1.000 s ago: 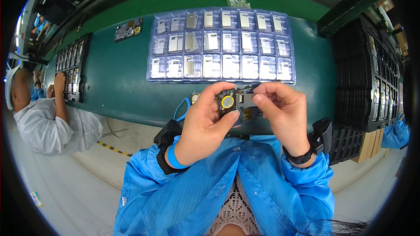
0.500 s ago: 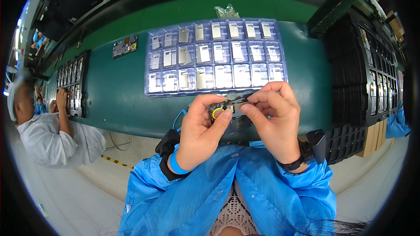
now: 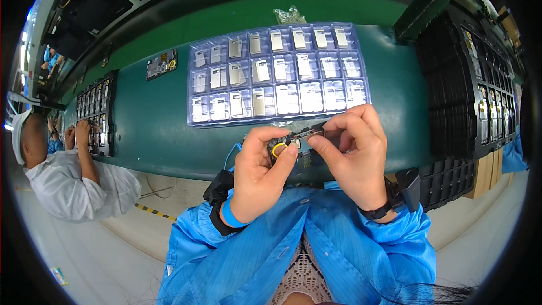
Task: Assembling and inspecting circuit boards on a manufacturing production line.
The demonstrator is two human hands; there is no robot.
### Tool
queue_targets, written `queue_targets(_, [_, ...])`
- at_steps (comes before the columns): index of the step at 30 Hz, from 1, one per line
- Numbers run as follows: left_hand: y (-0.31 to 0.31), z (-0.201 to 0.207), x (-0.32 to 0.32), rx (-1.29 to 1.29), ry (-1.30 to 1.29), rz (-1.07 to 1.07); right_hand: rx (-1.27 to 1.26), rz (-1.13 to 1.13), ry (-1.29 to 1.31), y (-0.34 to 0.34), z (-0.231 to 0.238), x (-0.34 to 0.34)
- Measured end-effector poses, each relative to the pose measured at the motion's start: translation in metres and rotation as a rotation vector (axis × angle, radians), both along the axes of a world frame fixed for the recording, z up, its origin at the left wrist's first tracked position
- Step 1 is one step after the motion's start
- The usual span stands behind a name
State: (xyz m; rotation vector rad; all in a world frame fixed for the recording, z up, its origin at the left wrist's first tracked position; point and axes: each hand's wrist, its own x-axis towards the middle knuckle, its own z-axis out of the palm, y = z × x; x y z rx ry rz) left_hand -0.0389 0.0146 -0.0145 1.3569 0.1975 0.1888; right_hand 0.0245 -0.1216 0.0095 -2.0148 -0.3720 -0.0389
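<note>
Close to my body, just past the table's front edge, a small dark circuit board (image 3: 305, 157) with a yellow ring on its left part is held up between both hands. My left hand (image 3: 261, 164) grips its left end, thumb in front beside the yellow ring and fingers behind. My right hand (image 3: 357, 155) is closed at the upper right edge, thumb and forefinger pinched there. Whether a separate small part sits between those fingertips I cannot tell. Beyond my hands lies a clear plastic tray (image 3: 192, 87) of compartments with flat silvery metal pieces (image 3: 276, 39).
Another circuit board (image 3: 161, 65) lies on the green table (image 3: 149, 118), left of the tray. Black trays of boards (image 3: 451, 87) are stacked at right, by a dark post (image 3: 432, 3). A clear bag (image 3: 289, 15) sits behind. At left, a co-worker (image 3: 73, 175) handles another black tray (image 3: 95, 116).
The view has shifted slightly. Both hands keep hold of the board, which has tilted a little, and the right fingers have moved slightly along its upper edge. The co-worker's hands have moved a little.
</note>
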Motion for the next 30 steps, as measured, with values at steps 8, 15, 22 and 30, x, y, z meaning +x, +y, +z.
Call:
queue_targets(8, [0.001,0.000,-0.001,-0.025,-0.008,-0.037,-0.053,-0.023,-0.267,-0.007,-0.010,0.012])
queue_targets(15, [-0.002,0.002,0.000,0.072,-0.039,-0.016,0.276,0.046,0.252,-0.009,-0.013,0.006])
queue_targets(22, [-0.003,-0.008,-0.002,0.131,-0.083,0.014,0.197,0.041,0.120,-0.011,-0.021,0.003])
queue_targets(30, [-0.004,0.003,0.012,-0.030,0.097,-0.062,0.167,0.173,0.361,-0.027,-0.019,0.018])
